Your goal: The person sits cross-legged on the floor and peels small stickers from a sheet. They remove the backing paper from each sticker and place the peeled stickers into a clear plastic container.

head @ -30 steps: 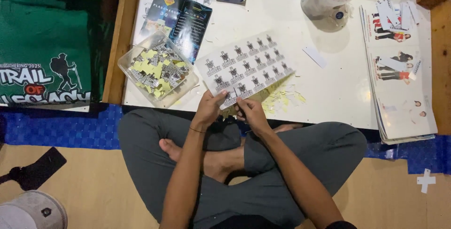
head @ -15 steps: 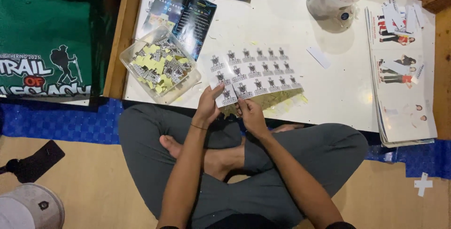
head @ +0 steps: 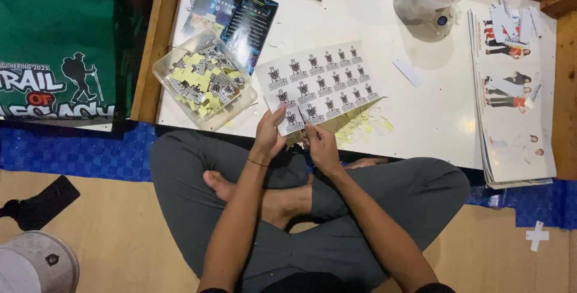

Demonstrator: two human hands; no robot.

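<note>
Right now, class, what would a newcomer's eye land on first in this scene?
First, the sticker sheet at the near edge of the white table, pinched at its near edge by the left hand and right hand. To its left stands a clear plastic tub full of cut stickers, and yellow paper scraps lie beside the sheet.

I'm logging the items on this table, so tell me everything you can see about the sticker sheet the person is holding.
The sticker sheet is a pale, thin, paper-like rectangle printed with rows of small, identical dark emblems. It lies angled on the white table, its near corner lifted at the table's edge. The left hand and right hand both pinch that near edge. Yellow scraps lie beside it, and a clear tub of cut pieces sits to its left.
</note>
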